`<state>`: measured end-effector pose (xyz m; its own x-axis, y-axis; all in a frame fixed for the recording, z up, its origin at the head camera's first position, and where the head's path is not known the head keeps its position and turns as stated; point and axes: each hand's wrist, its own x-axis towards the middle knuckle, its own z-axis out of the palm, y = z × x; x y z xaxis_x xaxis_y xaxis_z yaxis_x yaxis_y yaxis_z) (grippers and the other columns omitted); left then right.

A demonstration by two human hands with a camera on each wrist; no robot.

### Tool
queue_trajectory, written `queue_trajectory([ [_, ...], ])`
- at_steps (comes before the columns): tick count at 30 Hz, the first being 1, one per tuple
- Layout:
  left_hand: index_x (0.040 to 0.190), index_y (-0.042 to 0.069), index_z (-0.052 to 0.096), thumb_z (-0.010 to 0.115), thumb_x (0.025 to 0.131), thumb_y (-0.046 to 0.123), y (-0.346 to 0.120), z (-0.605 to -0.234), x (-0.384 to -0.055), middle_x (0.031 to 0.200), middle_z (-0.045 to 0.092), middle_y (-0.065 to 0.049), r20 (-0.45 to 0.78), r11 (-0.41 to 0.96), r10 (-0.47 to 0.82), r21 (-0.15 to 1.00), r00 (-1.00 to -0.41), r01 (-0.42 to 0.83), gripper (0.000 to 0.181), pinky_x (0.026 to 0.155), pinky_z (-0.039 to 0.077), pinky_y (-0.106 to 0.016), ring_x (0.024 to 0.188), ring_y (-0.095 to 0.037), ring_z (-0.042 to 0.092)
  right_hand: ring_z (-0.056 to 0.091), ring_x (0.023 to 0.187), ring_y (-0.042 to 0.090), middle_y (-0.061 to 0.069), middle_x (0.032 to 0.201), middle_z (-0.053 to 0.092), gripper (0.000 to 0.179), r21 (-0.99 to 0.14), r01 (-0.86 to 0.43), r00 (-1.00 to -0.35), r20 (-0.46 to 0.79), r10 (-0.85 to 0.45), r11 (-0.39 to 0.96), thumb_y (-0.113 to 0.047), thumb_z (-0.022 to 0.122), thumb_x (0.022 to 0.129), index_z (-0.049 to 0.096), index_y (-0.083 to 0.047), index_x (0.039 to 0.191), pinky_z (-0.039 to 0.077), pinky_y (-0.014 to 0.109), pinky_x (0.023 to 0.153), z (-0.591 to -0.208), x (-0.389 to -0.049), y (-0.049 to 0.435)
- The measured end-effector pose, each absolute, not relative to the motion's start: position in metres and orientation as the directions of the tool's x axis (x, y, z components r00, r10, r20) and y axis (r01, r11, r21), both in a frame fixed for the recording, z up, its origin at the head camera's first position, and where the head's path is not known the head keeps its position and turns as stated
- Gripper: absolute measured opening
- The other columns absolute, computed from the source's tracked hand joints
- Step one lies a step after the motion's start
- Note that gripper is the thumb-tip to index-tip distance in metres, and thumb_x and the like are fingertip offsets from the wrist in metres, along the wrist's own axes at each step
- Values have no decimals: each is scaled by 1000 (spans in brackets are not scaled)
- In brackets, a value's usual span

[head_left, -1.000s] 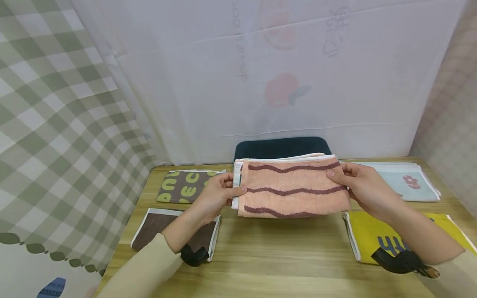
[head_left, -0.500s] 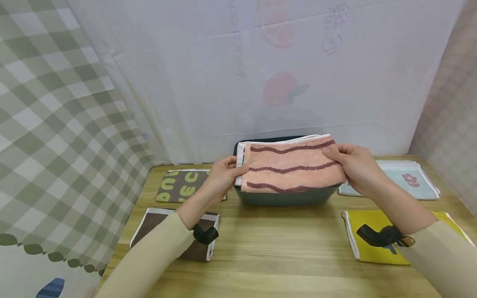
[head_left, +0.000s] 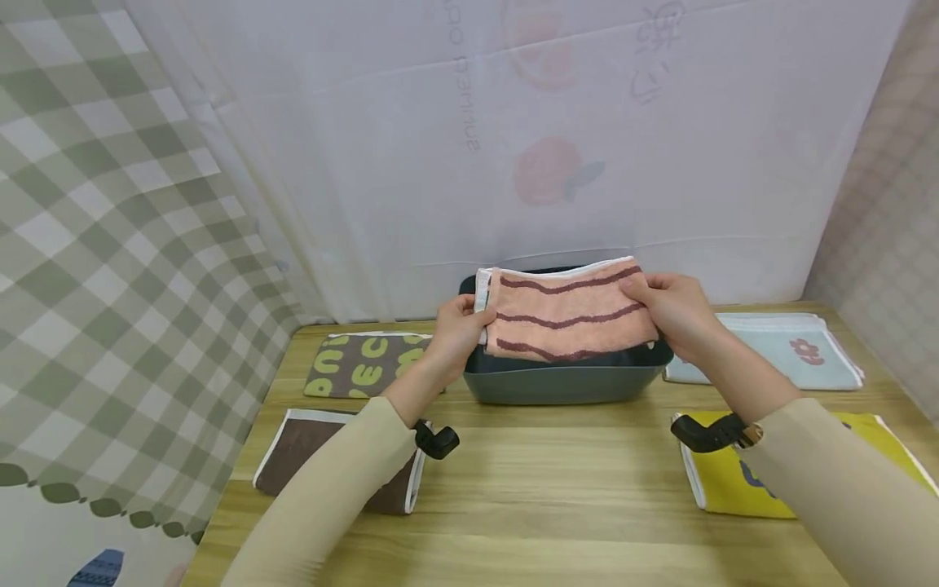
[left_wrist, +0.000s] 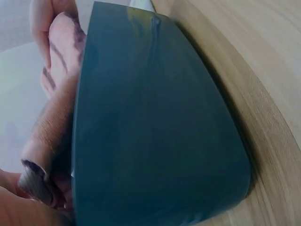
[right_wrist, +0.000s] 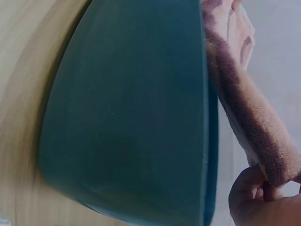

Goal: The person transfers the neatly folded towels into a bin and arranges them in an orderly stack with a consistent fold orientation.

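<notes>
A folded peach towel point(head_left: 568, 314) with wavy maroon stripes and white edging is held level by both hands. My left hand point(head_left: 458, 330) pinches its left end, thumb on top; my right hand point(head_left: 678, 314) grips the right end the same way. Beneath the towel stands a dark teal bin point(head_left: 565, 385), whose front wall and part of the opening show. In the left wrist view the towel point(left_wrist: 49, 125) overlaps the rim of the bin point(left_wrist: 155, 117). The right wrist view has the towel point(right_wrist: 263, 127) beside the bin rim, gripped by fingers at its lower corner.
On the wooden table point(head_left: 543, 489) lie a brown-green lettered towel point(head_left: 367, 364) and a plain brown towel point(head_left: 311, 448) at left. To the right are a pale blue towel point(head_left: 792, 350) with a flower and a yellow towel point(head_left: 778, 489). A white curtain point(head_left: 381, 163) hangs behind.
Both hands have carried the peach towel away from me, from in front of the bin to over its opening. The bin's front wall has come into view.
</notes>
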<state>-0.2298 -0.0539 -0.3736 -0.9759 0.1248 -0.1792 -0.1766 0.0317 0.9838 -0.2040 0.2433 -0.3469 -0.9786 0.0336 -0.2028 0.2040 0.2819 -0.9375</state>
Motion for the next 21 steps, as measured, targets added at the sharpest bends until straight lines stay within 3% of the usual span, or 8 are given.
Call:
queue_trajectory([
  [5, 133, -6, 57, 58, 107, 6, -43, -380, -233, 121, 66, -20, -186, 83, 102, 981, -977, -178, 29, 86, 58, -32, 106, -25, 69, 66, 82, 5, 15, 115, 65, 61, -904, 197, -980, -196, 40, 380, -37, 52, 111, 48, 11, 147, 59, 23, 73, -355, -209, 240],
  [13, 135, -7, 56, 57, 106, 4, -30, -389, -237, 129, 60, -22, -229, 146, 53, 965, -972, -219, 31, 98, 54, -39, 114, -29, 62, 61, 100, 21, 26, 127, 61, 53, -848, 168, -981, -194, -1, 502, -28, 47, 113, 49, 16, 144, 54, 19, 73, -361, -218, 235],
  [21, 137, -5, 54, 56, 105, 2, -22, -394, -245, 132, 57, -22, -289, 218, 36, 936, -957, -275, 33, 100, 53, -44, 116, -30, 61, 61, 101, 22, 28, 128, 60, 51, -839, 183, -976, -218, -9, 512, -21, 44, 112, 47, 19, 144, 54, 20, 73, -368, -224, 232],
])
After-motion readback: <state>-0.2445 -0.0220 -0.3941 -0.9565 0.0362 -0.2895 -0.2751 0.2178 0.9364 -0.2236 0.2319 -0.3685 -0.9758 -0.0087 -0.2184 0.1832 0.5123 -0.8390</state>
